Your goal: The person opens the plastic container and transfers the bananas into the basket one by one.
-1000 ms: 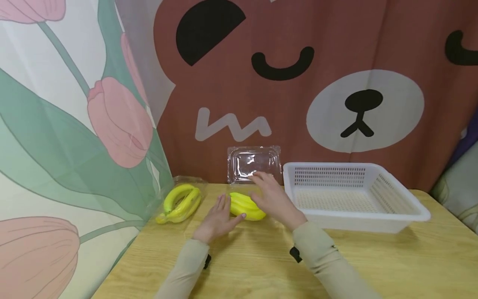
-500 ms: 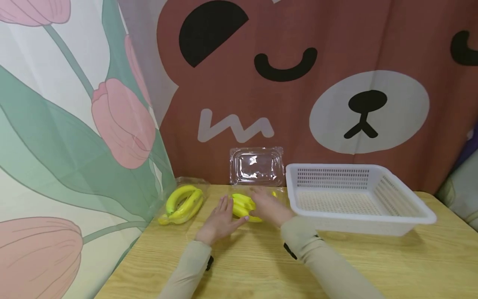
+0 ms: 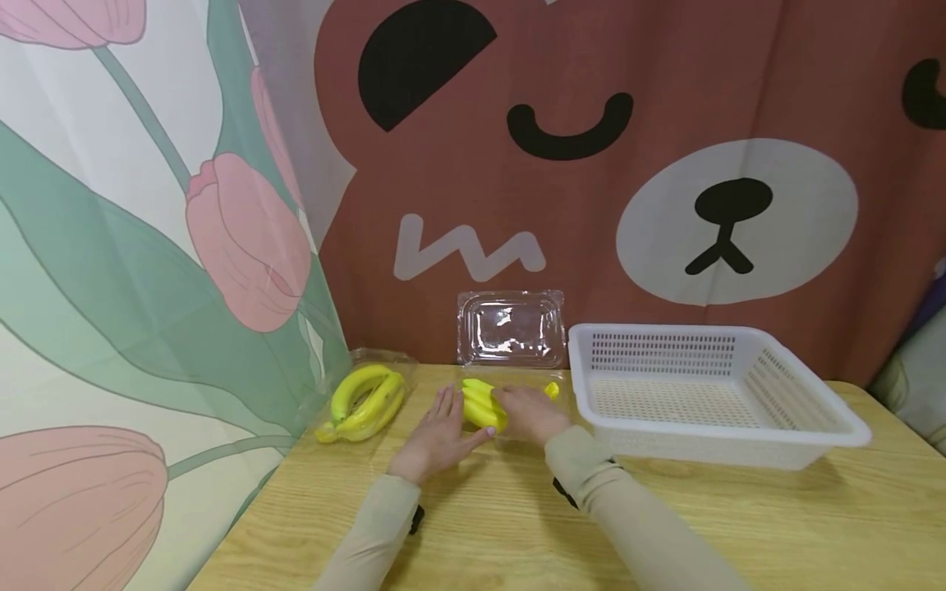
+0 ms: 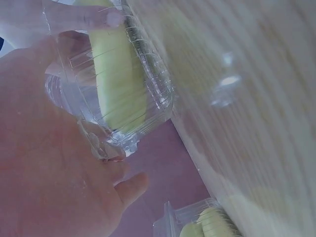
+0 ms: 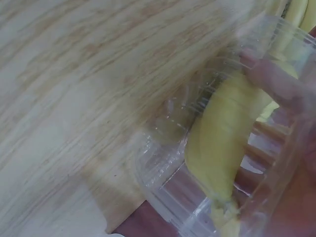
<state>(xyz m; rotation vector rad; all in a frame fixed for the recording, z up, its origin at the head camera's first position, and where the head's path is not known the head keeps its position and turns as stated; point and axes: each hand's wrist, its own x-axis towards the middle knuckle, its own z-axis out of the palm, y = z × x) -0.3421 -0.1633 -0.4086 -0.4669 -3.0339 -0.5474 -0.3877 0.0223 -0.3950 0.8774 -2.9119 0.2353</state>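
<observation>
head view: far left of the white basket [image 3: 709, 394], one banana bunch [image 3: 362, 402] lies in a clear box on the wooden table [image 3: 517, 525]. nearer the basket, the left hand [image 3: 436, 435] lies flat and relaxed against the open clear box [image 3: 510, 328]. the right hand [image 3: 528, 410] rests on the second banana bunch [image 3: 482, 404] inside it, just beside the basket; i cannot tell if it grips.

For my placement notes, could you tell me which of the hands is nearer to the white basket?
Right. The right hand rests on the bananas, just left of the white basket; the left hand lies farther left.
</observation>
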